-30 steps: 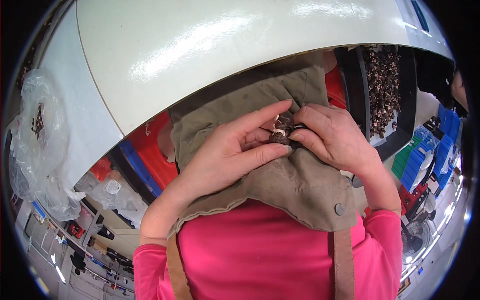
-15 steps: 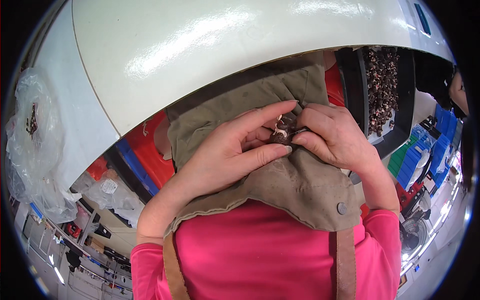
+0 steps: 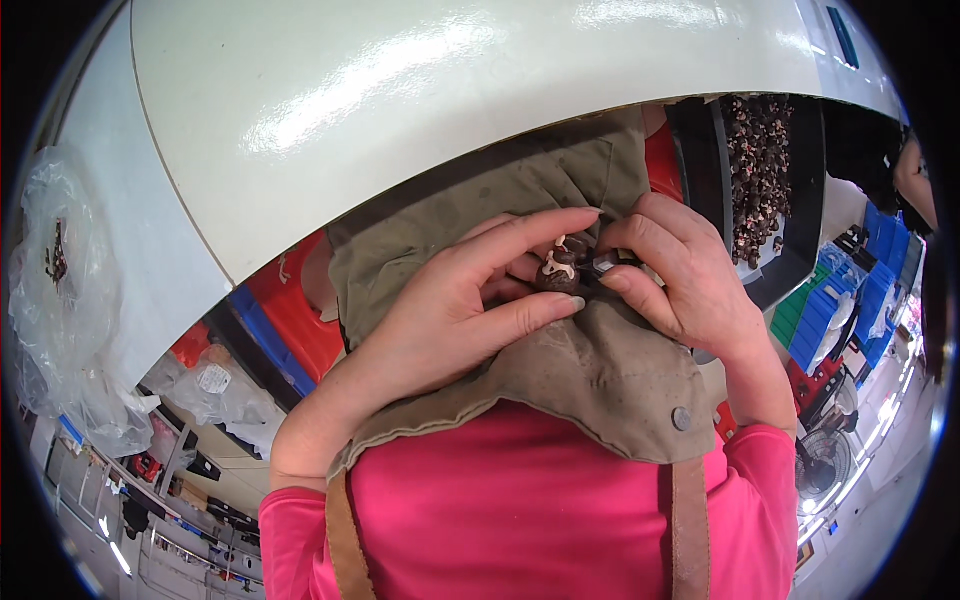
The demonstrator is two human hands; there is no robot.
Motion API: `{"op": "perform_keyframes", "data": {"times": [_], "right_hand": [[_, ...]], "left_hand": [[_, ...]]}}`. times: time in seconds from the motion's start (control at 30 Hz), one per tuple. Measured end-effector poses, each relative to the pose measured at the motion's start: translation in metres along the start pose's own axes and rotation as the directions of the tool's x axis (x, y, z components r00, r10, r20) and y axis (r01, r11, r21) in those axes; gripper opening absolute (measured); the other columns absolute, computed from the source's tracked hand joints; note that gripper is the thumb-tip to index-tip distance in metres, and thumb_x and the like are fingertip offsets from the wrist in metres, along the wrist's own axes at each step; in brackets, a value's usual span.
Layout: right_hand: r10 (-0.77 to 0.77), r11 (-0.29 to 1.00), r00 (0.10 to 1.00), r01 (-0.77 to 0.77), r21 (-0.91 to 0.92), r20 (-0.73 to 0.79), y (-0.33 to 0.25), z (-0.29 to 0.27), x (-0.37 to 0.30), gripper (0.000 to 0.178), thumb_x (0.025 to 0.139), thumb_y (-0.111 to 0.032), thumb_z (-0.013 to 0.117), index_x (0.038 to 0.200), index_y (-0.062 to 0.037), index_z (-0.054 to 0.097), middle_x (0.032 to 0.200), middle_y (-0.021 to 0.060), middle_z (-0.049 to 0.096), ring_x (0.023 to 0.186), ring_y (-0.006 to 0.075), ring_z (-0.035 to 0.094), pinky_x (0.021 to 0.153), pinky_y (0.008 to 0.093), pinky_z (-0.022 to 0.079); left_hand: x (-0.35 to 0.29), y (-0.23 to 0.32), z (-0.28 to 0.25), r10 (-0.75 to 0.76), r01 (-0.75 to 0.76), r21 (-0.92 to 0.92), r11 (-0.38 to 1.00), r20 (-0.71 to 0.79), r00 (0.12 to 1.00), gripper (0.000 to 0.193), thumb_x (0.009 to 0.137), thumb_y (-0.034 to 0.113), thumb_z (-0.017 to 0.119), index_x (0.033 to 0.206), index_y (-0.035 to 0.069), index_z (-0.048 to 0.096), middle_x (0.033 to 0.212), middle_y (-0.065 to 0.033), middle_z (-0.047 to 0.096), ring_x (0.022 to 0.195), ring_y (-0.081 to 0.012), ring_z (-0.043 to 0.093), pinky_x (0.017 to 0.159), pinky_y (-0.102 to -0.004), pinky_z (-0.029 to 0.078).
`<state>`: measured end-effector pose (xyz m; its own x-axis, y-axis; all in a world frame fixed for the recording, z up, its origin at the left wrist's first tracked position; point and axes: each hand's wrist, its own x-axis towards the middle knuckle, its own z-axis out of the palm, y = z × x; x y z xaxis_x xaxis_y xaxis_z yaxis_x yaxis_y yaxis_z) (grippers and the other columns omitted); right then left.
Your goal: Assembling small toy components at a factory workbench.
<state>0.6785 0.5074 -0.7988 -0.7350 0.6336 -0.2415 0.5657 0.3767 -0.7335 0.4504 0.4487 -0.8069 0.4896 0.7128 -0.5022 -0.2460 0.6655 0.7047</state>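
Over the lap of a brown-green apron (image 3: 590, 370), my left hand (image 3: 450, 290) holds a small dark brown figurine (image 3: 556, 276) between thumb and fingers. The figurine has cream-coloured parts and a rounded base. My right hand (image 3: 685, 270) is closed in a pinch on a small dark tool (image 3: 606, 262) with a shiny light part, right beside the figurine. The tool's tip is too small to make out, and I cannot tell whether it touches the figurine.
A glossy white table (image 3: 420, 110) curves across in front of me. At the right, a black tray (image 3: 795, 270) holds many small brown and cream pieces (image 3: 757, 180). Clear plastic bags (image 3: 70, 320) hang at the left. Blue bins (image 3: 825, 320) and another person's arm (image 3: 912, 185) are farther right.
My right hand has shifted slightly away from the figurine and loosened its curl, so more of the dark tool shows. The left hand keeps its hold.
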Motion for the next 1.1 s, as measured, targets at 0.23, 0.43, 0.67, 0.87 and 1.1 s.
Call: {"op": "perform_keyframes", "data": {"times": [0.23,0.43,0.67,0.87,1.1], "right_hand": [[-0.004,1.0,1.0,0.004,-0.017,0.013,-0.005,0.0,0.005,0.026,0.087,-0.03,0.064,0.093,-0.0054,0.061,0.08,0.0116,0.051,0.074,0.032,0.053,0.065,0.0397,0.044],[0.016,1.0,1.0,-0.016,-0.009,-0.016,-0.011,0.0,0.01,0.023,0.085,-0.025,0.067,0.093,-0.0043,0.061,0.08,0.0115,0.051,0.074,0.0313,0.053,0.065,0.0395,0.044],[0.071,0.997,0.993,-0.069,0.018,-0.098,-0.02,0.003,0.004,0.021,0.083,-0.019,0.069,0.093,-0.003,0.06,0.08,0.0111,0.05,0.073,0.0299,0.052,0.063,0.0383,0.043],[0.084,0.996,0.989,-0.08,0.037,-0.125,-0.026,0.001,0.002,0.02,0.083,-0.017,0.069,0.093,-0.0022,0.059,0.082,0.0117,0.05,0.074,0.0301,0.052,0.063,0.038,0.043],[0.134,0.985,0.981,-0.118,0.123,-0.139,-0.03,0.007,0.0,0.019,0.087,-0.018,0.064,0.094,-0.0012,0.058,0.083,0.0122,0.051,0.074,0.0295,0.053,0.065,0.0365,0.044]], "left_hand": [[-0.003,0.003,-0.004,0.02,-0.021,0.02,1.0,0.019,1.0,0.059,0.087,-0.008,0.062,0.142,0.006,0.044,0.114,-0.0006,0.05,0.102,-0.0072,0.054,0.089,-0.0216,0.046],[-0.005,0.01,-0.005,-0.02,0.02,0.011,1.0,0.002,1.0,0.059,0.089,-0.007,0.061,0.143,0.005,0.042,0.115,-0.0009,0.052,0.102,-0.0067,0.054,0.089,-0.0207,0.045],[-0.007,0.017,0.001,-0.057,0.058,-0.143,0.988,0.011,0.998,0.057,0.091,-0.004,0.059,0.144,0.002,0.038,0.12,-0.0041,0.057,0.106,-0.0078,0.056,0.092,-0.0214,0.046],[-0.011,0.018,0.008,-0.027,0.024,-0.164,0.986,-0.012,1.0,0.055,0.094,0.002,0.06,0.145,0.003,0.038,0.116,-0.0048,0.059,0.102,-0.008,0.057,0.088,-0.0211,0.047],[-0.013,0.015,0.004,-0.047,0.047,-0.207,0.977,0.005,0.999,0.053,0.094,0.002,0.059,0.143,0.003,0.039,0.117,-0.0051,0.057,0.104,-0.0082,0.057,0.088,-0.0206,0.047]]}}
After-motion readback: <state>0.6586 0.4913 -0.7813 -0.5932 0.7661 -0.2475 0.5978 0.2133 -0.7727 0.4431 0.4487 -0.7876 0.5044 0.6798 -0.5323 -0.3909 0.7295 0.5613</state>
